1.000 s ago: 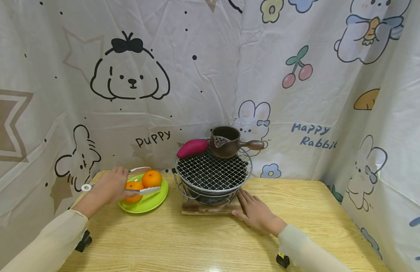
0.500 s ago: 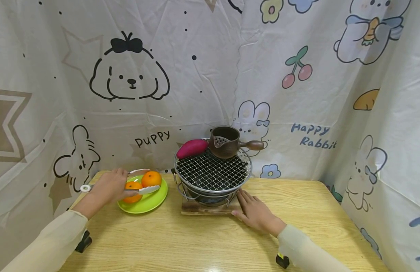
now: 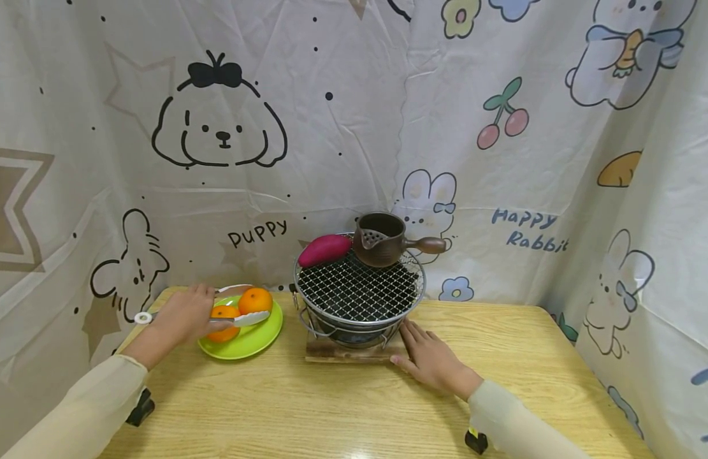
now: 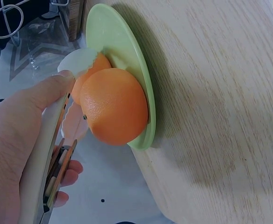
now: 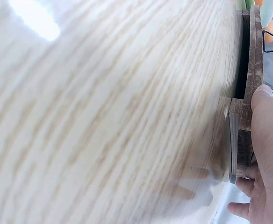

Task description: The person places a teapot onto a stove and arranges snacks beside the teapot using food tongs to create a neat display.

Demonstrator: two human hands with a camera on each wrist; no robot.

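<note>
My left hand (image 3: 184,315) grips a pair of tongs (image 3: 253,319) with pale, scalloped tips spread apart. They reach over a lime-green plate (image 3: 247,349) holding two oranges, one tip on either side of the farther orange (image 3: 255,299). The nearer orange (image 4: 114,106) looks largest in the left wrist view, partly behind my hand in the head view. My right hand (image 3: 434,357) holds the right end of a wooden board (image 3: 336,350), thumb on its front edge (image 5: 252,56) and fingers bent down over the end. On this board stands a round grill (image 3: 354,293).
A purple sweet potato (image 3: 325,250) and a brown clay pot (image 3: 381,245) with a side handle rest on the grill's mesh, toward the back. The wooden table (image 3: 308,414) meets a printed curtain (image 3: 354,127) behind and at both sides.
</note>
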